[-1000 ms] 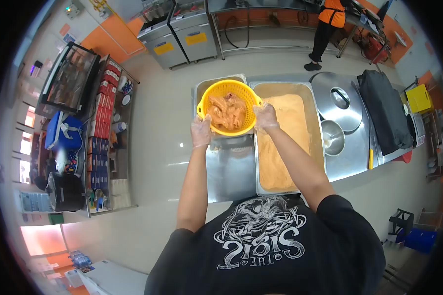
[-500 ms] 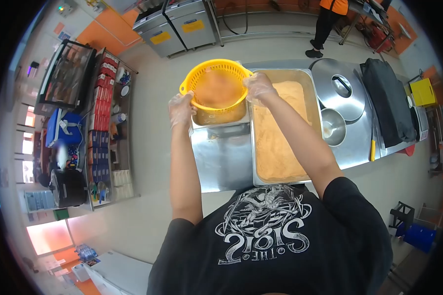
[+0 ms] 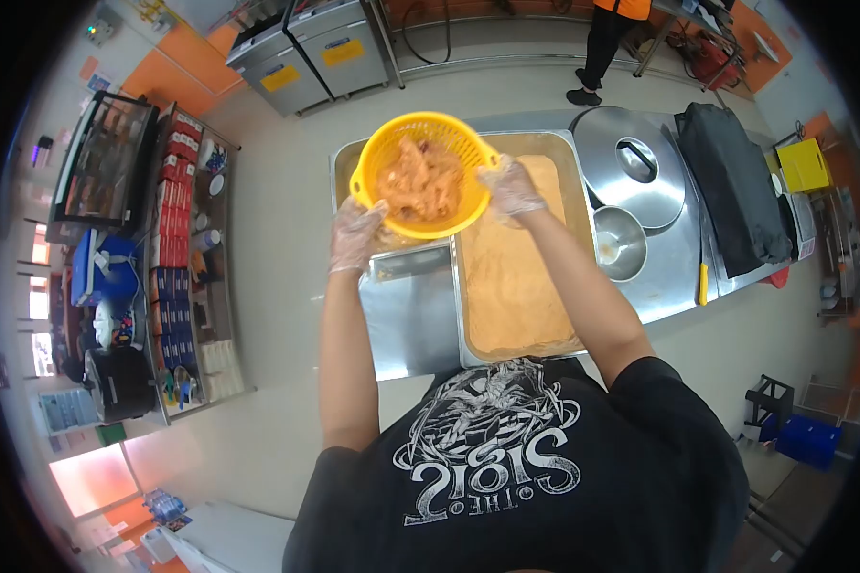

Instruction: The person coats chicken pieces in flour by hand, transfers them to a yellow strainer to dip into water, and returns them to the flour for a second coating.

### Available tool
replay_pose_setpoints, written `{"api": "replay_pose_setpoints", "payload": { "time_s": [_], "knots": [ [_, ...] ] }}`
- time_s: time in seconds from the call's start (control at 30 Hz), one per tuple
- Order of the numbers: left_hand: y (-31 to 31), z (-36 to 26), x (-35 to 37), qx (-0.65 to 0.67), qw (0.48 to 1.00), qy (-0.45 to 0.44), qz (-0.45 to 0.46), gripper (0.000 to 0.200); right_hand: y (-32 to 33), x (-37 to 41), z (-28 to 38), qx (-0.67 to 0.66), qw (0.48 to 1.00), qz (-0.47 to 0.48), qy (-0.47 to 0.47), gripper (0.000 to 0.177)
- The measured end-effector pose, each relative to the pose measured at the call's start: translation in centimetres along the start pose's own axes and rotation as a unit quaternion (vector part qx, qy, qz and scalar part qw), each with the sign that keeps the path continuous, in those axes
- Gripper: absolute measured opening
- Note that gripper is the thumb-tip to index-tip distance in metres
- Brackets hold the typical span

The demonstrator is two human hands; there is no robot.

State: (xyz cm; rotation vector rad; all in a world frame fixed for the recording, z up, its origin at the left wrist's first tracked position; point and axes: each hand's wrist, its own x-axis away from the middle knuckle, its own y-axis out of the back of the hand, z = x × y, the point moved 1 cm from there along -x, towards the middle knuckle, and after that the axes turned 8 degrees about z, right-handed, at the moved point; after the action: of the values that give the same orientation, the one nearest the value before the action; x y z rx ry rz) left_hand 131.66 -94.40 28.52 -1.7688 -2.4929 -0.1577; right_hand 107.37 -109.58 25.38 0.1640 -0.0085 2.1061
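I hold a yellow plastic colander full of pale orange marinated meat pieces in front of me. My left hand, in a clear glove, grips its near left rim. My right hand, also gloved, grips its right rim. The colander hangs above a small steel pan and the left edge of a large steel pan of orange breading flour.
A steel counter carries the pans, a round lid, a small steel bowl and a dark bag. Fryers stand across the aisle. A stocked shelf lies left. A person in orange stands far off.
The colander dipped toward the small pan half a second ago, blurred with motion, and has come back up and slightly right. Both hands kept their grip on its rim.
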Motion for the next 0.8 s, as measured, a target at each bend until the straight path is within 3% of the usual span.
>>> {"api": "replay_pose_setpoints", "payload": {
  "time_s": [0.03, 0.07, 0.1, 0.13, 0.17, 0.27, 0.3, 0.37, 0.4, 0.43, 0.47, 0.5, 0.53, 0.6, 0.63, 0.7, 0.77, 0.8],
  "knots": [
    [-1.2, -0.1, -0.3, 0.008, 1.0, -0.003, 0.028, 0.014, 1.1, 0.1, -0.8, -0.088, 0.996, 0.0, 0.023, 0.029],
    [-2.3, -0.1, -0.4, 0.017, 0.998, -0.007, 0.057, 0.013, 2.3, 0.9, -0.4, -0.087, 0.996, 0.003, 0.02, 0.029],
    [-3.2, 0.0, -0.4, 0.019, 0.998, -0.006, 0.055, 0.013, 4.0, 1.7, 0.4, -0.047, 0.998, 0.007, 0.038, 0.029],
    [-4.3, 0.1, -0.5, -0.003, 0.994, -0.008, 0.113, 0.018, 5.6, 2.3, 0.8, -0.007, 0.998, 0.009, 0.056, 0.029],
    [-5.4, 0.2, -0.6, -0.024, 0.985, -0.01, 0.171, 0.023, 7.1, 2.8, 0.2, -0.005, 0.998, 0.01, 0.056, 0.029],
    [-8.4, 3.6, -0.4, -0.015, 0.973, -0.003, 0.231, 0.02, 11.7, 4.3, -3.7, 0.108, 0.991, -0.024, 0.07, 0.027],
    [-9.3, 6.0, -0.6, -0.014, 0.972, -0.001, 0.235, 0.02, 13.1, 4.8, -5.7, 0.121, 0.991, -0.033, 0.049, 0.027],
    [-11.4, 5.7, 0.0, -0.162, 0.944, -0.201, 0.206, 0.02, 13.8, 6.3, -6.1, 0.132, 0.99, -0.047, 0.028, 0.028],
    [-11.4, 5.7, 0.6, -0.286, 0.922, -0.16, 0.207, 0.02, 14.2, 7.3, -6.4, 0.183, 0.981, -0.054, -0.029, 0.03],
    [-11.6, 7.0, 0.3, -0.288, 0.919, -0.161, 0.215, 0.02, 14.4, 8.1, -6.3, 0.232, 0.967, -0.062, -0.087, 0.032],
    [-11.7, 9.2, -0.3, -0.359, 0.888, -0.211, 0.196, 0.021, 14.7, 8.2, -7.5, 0.228, 0.967, -0.07, -0.089, 0.032],
    [-11.9, 10.4, -0.7, -0.424, 0.849, -0.262, 0.176, 0.022, 15.0, 8.2, -9.7, 0.289, 0.952, -0.084, -0.054, 0.036],
    [-12.1, 10.0, -0.5, -0.424, 0.845, -0.266, 0.187, 0.022, 15.4, 8.4, -10.9, 0.351, 0.931, -0.097, -0.02, 0.039],
    [-12.3, 8.7, 0.3, -0.518, 0.806, -0.198, 0.208, 0.019, 15.0, 9.4, -10.7, 0.403, 0.908, -0.115, 0.021, 0.037],
    [-12.4, 8.8, 0.3, -0.518, 0.802, -0.205, 0.216, 0.019, 14.3, 9.8, -10.0, 0.457, 0.879, -0.121, 0.065, 0.036],
    [-12.2, 9.5, 0.5, -0.488, 0.817, -0.245, 0.184, 0.021, 13.6, 10.3, -8.1, 0.438, 0.893, -0.106, 0.006, 0.036],
    [-11.8, 9.9, 0.6, -0.473, 0.827, -0.24, 0.186, 0.019, 14.3, 9.5, -10.3, 0.468, 0.863, -0.139, 0.132, 0.038],
    [-11.8, 10.0, 0.5, -0.461, 0.839, -0.228, 0.179, 0.017, 14.6, 9.0, -11.4, 0.375, 0.909, -0.128, 0.129, 0.037]
  ]
}}
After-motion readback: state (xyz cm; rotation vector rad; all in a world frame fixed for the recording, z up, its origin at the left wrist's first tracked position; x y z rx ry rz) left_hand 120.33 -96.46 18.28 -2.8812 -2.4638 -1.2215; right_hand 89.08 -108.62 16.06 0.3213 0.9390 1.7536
